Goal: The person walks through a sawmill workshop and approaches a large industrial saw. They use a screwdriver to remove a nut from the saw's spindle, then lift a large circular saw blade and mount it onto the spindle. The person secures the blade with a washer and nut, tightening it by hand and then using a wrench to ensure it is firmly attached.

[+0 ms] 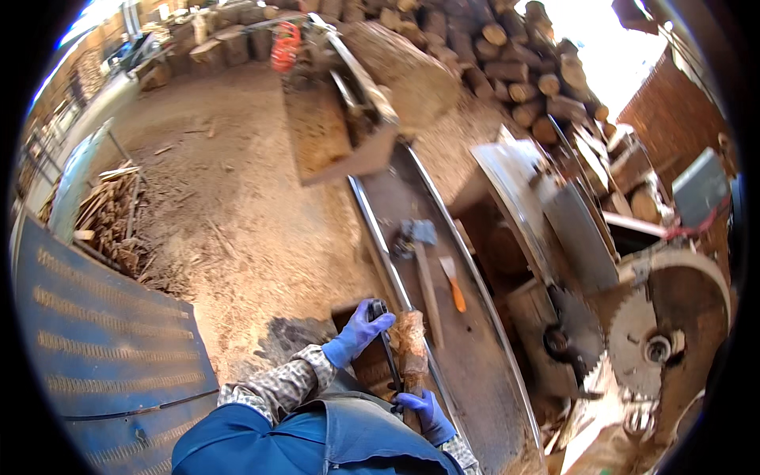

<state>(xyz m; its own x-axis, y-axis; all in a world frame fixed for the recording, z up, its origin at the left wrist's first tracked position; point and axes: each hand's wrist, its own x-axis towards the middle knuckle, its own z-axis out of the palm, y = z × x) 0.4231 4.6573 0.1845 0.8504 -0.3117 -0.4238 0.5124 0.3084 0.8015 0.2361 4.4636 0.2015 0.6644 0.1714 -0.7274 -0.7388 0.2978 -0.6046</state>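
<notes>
My left hand [360,331], in a purple-blue glove, is closed round the black end of a narrow dark bar-shaped tool [389,356], whose exact kind I cannot make out. The bar runs down toward my right hand [431,416], gloved alike, beside the lower end of a short bark-covered log [412,348]. My right fingers curl by the log and the tool's near end, but what they grip is partly hidden. The log lies along the left metal rail of a long steel trough [467,380]. In the trough rest a hammer [423,269] with a wooden handle and an orange-handled scraper [454,285].
Two toothed circular saw blades [574,328] stand at the right, beside metal guards [530,206]. A blue ridged metal panel [119,332] is at the left. Split sticks [111,210] lie beyond it. A large log [404,75] and stacked logs [507,71] are at the back.
</notes>
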